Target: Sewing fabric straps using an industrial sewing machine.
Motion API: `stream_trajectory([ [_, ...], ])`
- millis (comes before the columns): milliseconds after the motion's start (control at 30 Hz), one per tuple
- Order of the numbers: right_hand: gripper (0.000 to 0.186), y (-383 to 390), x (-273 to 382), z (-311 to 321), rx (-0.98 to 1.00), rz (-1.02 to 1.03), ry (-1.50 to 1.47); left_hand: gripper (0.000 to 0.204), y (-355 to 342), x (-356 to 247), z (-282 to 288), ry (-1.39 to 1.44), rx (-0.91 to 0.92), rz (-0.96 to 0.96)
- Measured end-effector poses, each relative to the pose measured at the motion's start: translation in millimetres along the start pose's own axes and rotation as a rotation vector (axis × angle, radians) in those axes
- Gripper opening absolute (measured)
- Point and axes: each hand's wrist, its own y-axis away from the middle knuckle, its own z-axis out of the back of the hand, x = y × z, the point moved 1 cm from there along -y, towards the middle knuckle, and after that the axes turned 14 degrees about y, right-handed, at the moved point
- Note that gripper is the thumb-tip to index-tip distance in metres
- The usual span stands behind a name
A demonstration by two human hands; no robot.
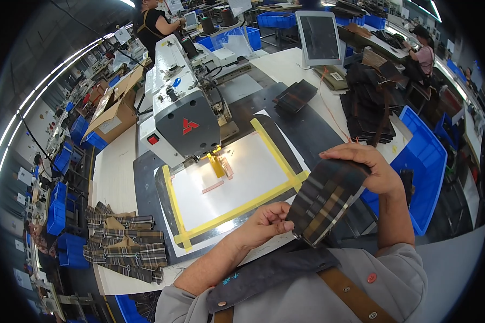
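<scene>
My right hand (380, 169) grips the upper right of a dark plaid fabric piece (326, 199), its fingers over the top edge. My left hand (267, 223) pinches the piece at its lower left corner. The piece is held tilted in front of my chest, at the right front of a sewing machine (186, 121). Under the machine's head lies a white template plate (194, 202) edged with yellow tape, bearing a small yellow guide (215, 167) and pink strips.
Striped plaid pieces (124, 242) lie at the left front, dark fabric stacks (369, 113) at the right, beside a blue bin (431, 167). A screen (315, 37) stands behind. A cardboard box (113, 113) sits left of the machine. Co-workers (151, 27) (423, 56) are at other stations.
</scene>
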Motion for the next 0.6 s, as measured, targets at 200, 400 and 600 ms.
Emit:
stream_trajectory([
  [200, 0.04, 84, -10, 49, -0.469, -0.311, 0.067, 0.038, 2, -5, 8, -0.352, -0.279, -0.193],
  [400, 0.043, 151, -21, 128, -0.799, -0.431, 0.463, 0.029, 69, -22, 37, -0.744, -0.513, -0.17],
  [600, 0.05, 226, -104, 131, -0.931, -0.81, 1.499, 0.018, 157, -63, 71, -0.867, -0.89, -0.359],
])
